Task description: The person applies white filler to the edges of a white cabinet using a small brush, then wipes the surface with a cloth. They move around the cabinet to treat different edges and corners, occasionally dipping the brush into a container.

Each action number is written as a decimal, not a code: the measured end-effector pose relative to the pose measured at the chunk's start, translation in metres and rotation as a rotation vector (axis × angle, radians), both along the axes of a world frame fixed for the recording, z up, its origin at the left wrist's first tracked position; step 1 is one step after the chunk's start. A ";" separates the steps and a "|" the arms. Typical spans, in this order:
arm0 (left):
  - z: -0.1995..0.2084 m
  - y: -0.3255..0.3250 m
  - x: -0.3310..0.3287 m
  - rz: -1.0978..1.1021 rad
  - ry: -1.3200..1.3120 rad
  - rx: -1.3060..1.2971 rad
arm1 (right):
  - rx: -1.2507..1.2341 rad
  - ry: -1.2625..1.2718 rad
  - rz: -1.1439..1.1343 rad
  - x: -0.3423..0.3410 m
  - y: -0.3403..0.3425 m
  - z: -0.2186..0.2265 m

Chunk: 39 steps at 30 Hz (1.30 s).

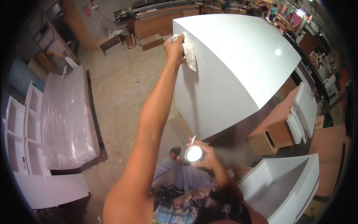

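My left arm reaches far forward, and my left hand [173, 48] is closed on a folded off-white cloth [190, 56]. The cloth rests against the side face of a large white cabinet [212, 86], close to its far vertical edge. Close to my body, my right hand [209, 156] grips a round, cup-like thing [194, 153] with a very bright white face and a curved white strip like a handle. Whether it is a lit lamp or a cup of something white, I cannot tell.
Plastic-wrapped furniture [67, 119] and white shelving [33, 112] stand at left. An open white box [276, 179] lies at lower right, below a wooden drawer unit [276, 127]. A low wooden box [152, 42] sits ahead. People [273, 12] are in the far background.
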State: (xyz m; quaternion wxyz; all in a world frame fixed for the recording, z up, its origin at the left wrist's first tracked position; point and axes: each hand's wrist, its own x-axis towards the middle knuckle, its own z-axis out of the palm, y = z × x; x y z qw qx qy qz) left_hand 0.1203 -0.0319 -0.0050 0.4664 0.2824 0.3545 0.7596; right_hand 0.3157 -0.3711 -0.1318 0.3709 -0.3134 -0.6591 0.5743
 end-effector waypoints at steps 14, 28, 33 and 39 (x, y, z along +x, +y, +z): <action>0.008 -0.009 -0.004 -0.226 -0.171 -0.095 | -0.020 0.017 0.012 0.002 0.008 0.002; 0.003 -0.011 0.002 -0.103 -0.091 -0.023 | -0.064 0.050 0.070 -0.003 0.016 0.000; -0.002 -0.003 0.006 -0.026 -0.079 -0.007 | -0.097 0.081 0.104 -0.007 0.018 -0.001; 0.004 -0.008 0.012 -0.015 -0.091 -0.012 | -0.133 0.083 0.109 -0.007 0.020 -0.003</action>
